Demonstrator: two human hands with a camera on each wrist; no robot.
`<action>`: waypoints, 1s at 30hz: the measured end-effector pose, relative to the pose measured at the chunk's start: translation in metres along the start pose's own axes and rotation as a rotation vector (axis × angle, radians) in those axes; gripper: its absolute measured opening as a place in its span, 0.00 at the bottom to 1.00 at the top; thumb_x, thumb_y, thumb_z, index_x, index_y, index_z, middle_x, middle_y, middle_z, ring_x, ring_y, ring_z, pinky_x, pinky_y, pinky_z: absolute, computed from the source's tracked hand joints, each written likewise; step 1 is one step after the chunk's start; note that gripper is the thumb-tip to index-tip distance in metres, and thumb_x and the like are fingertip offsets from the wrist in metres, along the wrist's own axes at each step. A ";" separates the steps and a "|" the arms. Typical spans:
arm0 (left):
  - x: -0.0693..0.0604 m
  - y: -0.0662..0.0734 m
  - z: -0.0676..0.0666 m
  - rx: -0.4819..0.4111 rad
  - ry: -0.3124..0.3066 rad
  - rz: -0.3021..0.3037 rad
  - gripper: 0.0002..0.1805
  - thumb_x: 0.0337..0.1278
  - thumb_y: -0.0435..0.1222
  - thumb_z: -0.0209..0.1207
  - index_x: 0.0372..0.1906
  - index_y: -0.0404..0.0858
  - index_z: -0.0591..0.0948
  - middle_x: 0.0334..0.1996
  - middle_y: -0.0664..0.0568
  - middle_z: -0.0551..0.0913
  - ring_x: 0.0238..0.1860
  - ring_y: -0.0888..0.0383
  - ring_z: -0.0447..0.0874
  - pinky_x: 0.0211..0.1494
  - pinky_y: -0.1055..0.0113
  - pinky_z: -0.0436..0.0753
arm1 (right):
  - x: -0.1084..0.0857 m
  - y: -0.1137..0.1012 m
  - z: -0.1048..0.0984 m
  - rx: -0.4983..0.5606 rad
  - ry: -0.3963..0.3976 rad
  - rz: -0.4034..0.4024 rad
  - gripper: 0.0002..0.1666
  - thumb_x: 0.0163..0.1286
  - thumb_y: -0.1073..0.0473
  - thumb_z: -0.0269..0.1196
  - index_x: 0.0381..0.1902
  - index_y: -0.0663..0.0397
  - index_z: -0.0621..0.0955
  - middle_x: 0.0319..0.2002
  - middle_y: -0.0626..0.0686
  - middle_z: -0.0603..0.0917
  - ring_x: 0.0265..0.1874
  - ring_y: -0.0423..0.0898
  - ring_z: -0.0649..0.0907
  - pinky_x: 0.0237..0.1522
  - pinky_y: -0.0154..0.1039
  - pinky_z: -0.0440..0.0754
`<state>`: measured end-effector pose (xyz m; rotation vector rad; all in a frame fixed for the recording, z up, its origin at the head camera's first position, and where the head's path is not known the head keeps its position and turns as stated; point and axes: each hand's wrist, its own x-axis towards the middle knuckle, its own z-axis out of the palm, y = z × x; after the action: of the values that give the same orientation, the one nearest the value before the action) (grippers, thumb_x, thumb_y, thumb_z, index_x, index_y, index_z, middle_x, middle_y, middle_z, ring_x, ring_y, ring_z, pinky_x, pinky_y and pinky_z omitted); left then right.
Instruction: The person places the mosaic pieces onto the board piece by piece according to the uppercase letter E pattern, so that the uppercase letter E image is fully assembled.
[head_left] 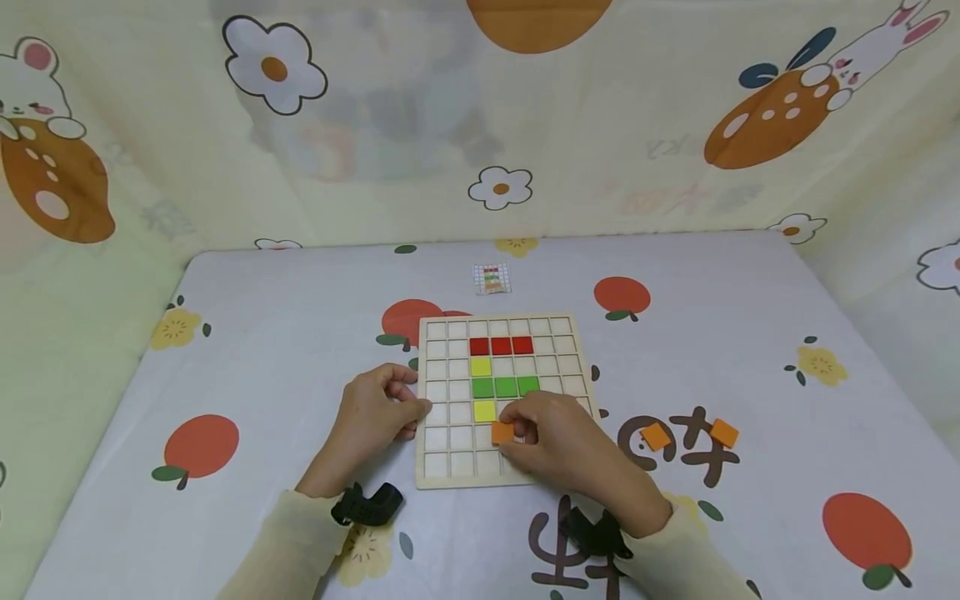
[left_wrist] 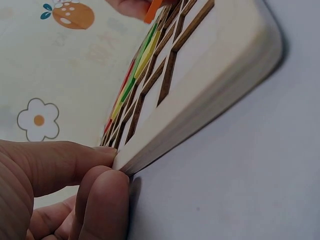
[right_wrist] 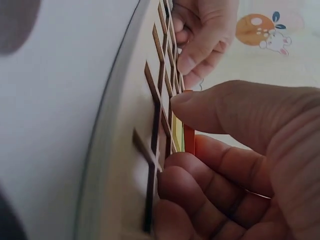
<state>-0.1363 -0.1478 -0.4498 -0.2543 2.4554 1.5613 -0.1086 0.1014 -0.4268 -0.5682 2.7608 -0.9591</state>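
Note:
A wooden grid board (head_left: 453,482) lies on the table, holding three red squares (head_left: 501,346), a yellow square (head_left: 480,366), three green squares (head_left: 506,387) and a second yellow square (head_left: 484,411). At the board's left edge, my left hand (head_left: 375,412) grips the rim with thumb and finger; the left wrist view shows its fingertips (left_wrist: 107,170) at the frame. My right hand (head_left: 566,442) pinches an orange square (head_left: 502,432) over the lower middle cells, just below the lower yellow one. The right wrist view shows this orange square (right_wrist: 189,130) tilted between thumb and fingers.
Two loose orange squares, one nearer the board (head_left: 656,437) and one farther right (head_left: 724,433), lie on the printed tablecloth. Behind the board is a small card (head_left: 492,279) with a coloured grid pattern. A patterned curtain (head_left: 405,150) hangs along the table's back.

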 end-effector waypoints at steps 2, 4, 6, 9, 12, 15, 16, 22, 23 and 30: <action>0.001 0.000 0.000 -0.007 -0.003 0.000 0.20 0.55 0.28 0.73 0.52 0.34 0.82 0.31 0.46 0.81 0.20 0.58 0.81 0.27 0.67 0.86 | 0.002 -0.002 0.002 -0.003 0.007 -0.008 0.11 0.58 0.62 0.78 0.40 0.54 0.89 0.26 0.44 0.77 0.29 0.41 0.75 0.30 0.33 0.75; 0.001 0.000 0.000 -0.011 -0.008 0.001 0.20 0.54 0.28 0.73 0.52 0.35 0.82 0.31 0.46 0.81 0.20 0.57 0.82 0.27 0.67 0.87 | 0.004 -0.003 0.004 -0.007 0.010 -0.007 0.12 0.58 0.62 0.78 0.40 0.54 0.89 0.27 0.44 0.77 0.29 0.41 0.75 0.30 0.33 0.75; 0.002 0.000 0.000 -0.017 -0.014 0.007 0.20 0.54 0.28 0.73 0.53 0.34 0.82 0.32 0.46 0.81 0.20 0.57 0.82 0.28 0.66 0.87 | 0.004 -0.004 0.006 -0.011 0.016 -0.002 0.12 0.58 0.62 0.78 0.40 0.54 0.89 0.27 0.44 0.77 0.29 0.42 0.75 0.30 0.33 0.75; 0.002 0.000 0.000 -0.020 -0.020 0.010 0.21 0.54 0.28 0.73 0.53 0.35 0.82 0.31 0.46 0.81 0.20 0.57 0.82 0.28 0.66 0.87 | 0.004 -0.005 0.008 -0.012 0.031 0.000 0.12 0.57 0.63 0.78 0.40 0.54 0.89 0.27 0.44 0.78 0.29 0.41 0.75 0.30 0.32 0.75; 0.002 0.000 -0.001 -0.025 -0.023 0.012 0.21 0.54 0.29 0.73 0.53 0.35 0.82 0.31 0.46 0.82 0.19 0.57 0.82 0.28 0.66 0.87 | 0.004 -0.005 0.010 -0.019 0.042 -0.002 0.12 0.57 0.63 0.78 0.40 0.54 0.89 0.27 0.44 0.77 0.29 0.41 0.75 0.30 0.32 0.75; 0.001 0.001 -0.001 -0.028 -0.025 0.016 0.20 0.54 0.29 0.73 0.53 0.35 0.82 0.31 0.46 0.82 0.19 0.58 0.82 0.28 0.67 0.87 | 0.004 -0.006 0.011 -0.031 0.044 0.003 0.13 0.57 0.62 0.78 0.40 0.54 0.89 0.27 0.44 0.77 0.30 0.42 0.75 0.30 0.32 0.75; 0.001 0.001 -0.001 -0.030 -0.026 0.017 0.20 0.54 0.28 0.73 0.53 0.34 0.82 0.30 0.46 0.82 0.20 0.58 0.82 0.27 0.67 0.87 | 0.004 -0.007 0.012 -0.036 0.042 0.008 0.13 0.57 0.61 0.78 0.41 0.54 0.90 0.27 0.44 0.77 0.30 0.42 0.75 0.31 0.32 0.75; 0.000 0.002 -0.002 -0.024 -0.023 0.030 0.19 0.55 0.28 0.72 0.52 0.34 0.82 0.30 0.46 0.82 0.19 0.59 0.81 0.27 0.67 0.86 | 0.005 -0.009 0.014 -0.064 0.040 0.039 0.13 0.59 0.60 0.77 0.42 0.53 0.90 0.27 0.43 0.76 0.30 0.41 0.74 0.31 0.34 0.73; 0.000 0.002 -0.002 -0.022 -0.022 0.031 0.19 0.55 0.27 0.72 0.52 0.34 0.82 0.30 0.46 0.82 0.19 0.59 0.81 0.27 0.67 0.86 | 0.005 -0.009 0.014 -0.067 0.043 0.042 0.13 0.59 0.60 0.77 0.42 0.53 0.90 0.28 0.43 0.76 0.30 0.41 0.74 0.31 0.34 0.73; 0.001 0.001 -0.002 -0.027 -0.023 0.025 0.19 0.55 0.27 0.72 0.52 0.34 0.82 0.31 0.46 0.81 0.19 0.59 0.82 0.27 0.67 0.87 | 0.005 -0.010 0.016 -0.079 0.054 0.044 0.13 0.58 0.59 0.77 0.42 0.51 0.90 0.28 0.42 0.76 0.30 0.40 0.74 0.32 0.35 0.73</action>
<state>-0.1374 -0.1497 -0.4481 -0.2096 2.4307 1.5990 -0.1059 0.0831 -0.4330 -0.4974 2.8576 -0.8714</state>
